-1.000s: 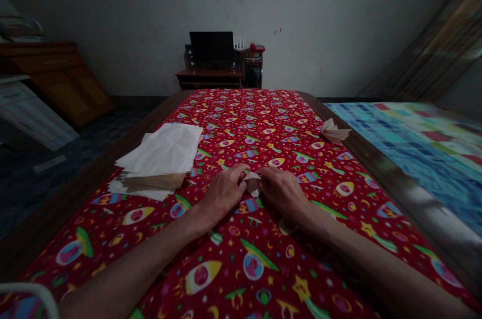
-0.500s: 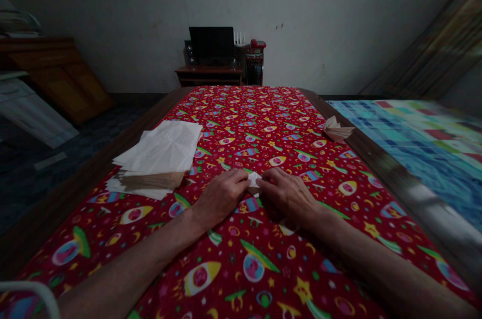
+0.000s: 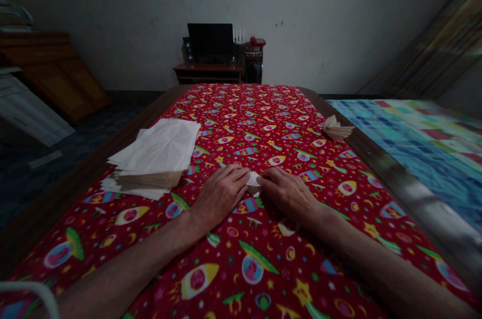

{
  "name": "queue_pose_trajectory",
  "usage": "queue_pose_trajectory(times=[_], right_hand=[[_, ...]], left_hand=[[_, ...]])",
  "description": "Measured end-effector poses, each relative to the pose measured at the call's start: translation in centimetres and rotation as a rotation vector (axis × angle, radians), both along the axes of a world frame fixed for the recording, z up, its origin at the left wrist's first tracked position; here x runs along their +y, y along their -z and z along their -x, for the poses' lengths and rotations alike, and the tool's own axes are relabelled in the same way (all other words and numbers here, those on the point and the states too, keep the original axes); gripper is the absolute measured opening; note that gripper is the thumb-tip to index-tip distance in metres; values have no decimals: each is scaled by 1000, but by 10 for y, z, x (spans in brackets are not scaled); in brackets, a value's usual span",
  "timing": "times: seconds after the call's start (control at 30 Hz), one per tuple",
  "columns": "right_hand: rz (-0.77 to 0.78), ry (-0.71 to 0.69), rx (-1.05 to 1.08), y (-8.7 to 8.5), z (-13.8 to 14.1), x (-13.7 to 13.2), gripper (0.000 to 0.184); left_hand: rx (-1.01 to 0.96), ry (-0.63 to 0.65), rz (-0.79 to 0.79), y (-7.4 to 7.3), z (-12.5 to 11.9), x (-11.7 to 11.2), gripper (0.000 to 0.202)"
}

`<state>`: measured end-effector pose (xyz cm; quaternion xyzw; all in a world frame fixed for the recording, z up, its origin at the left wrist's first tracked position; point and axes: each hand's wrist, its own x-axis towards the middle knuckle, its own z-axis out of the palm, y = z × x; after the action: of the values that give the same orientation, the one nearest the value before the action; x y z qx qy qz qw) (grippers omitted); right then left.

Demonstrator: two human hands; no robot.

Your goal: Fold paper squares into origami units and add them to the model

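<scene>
At lower center of the frame, the left hand (image 3: 220,196) and right hand (image 3: 286,195) lay half-closed on the red rocket-print cloth (image 3: 241,150), their fingertips pinching a small folded paper (image 3: 254,182) between them. At mid-left, just beside the left hand, sat a stack of printed sheets (image 3: 154,155), and a pleated paper shape (image 3: 338,129) lay farther off at the cloth's right edge. At top center, a monitor (image 3: 210,36) stood on a low wooden desk (image 3: 207,67) against the wall (image 3: 339,17).
</scene>
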<state>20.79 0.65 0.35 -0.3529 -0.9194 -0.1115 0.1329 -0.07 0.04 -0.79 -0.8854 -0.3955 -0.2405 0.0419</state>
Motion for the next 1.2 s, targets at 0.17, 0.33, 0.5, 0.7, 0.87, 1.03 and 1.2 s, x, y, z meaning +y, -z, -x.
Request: queue_pose_trajectory(times=[0.17, 0.33, 0.5, 0.7, 0.87, 1.03, 1.2], right_hand=[[52, 16, -25, -2, 0, 0, 12], [80, 18, -64, -4, 2, 0, 9], [79, -11, -77, -7, 2, -2, 13], [51, -42, 23, -1, -2, 0, 13], [105, -54, 233, 10, -7, 4, 16], [327, -21, 536, 12, -7, 4, 14], [352, 94, 532, 10, 0, 4, 15]], left_hand=[[-90, 112, 68, 2, 1, 5, 23], [-81, 202, 59, 2, 1, 6, 23], [-62, 219, -1, 5, 2, 3, 21], [-141, 151, 66, 3, 2, -2, 16], [-182, 124, 142, 0, 2, -1, 14], [-252, 117, 193, 4, 0, 4, 9], [-350, -10, 233, 9, -3, 13, 11]])
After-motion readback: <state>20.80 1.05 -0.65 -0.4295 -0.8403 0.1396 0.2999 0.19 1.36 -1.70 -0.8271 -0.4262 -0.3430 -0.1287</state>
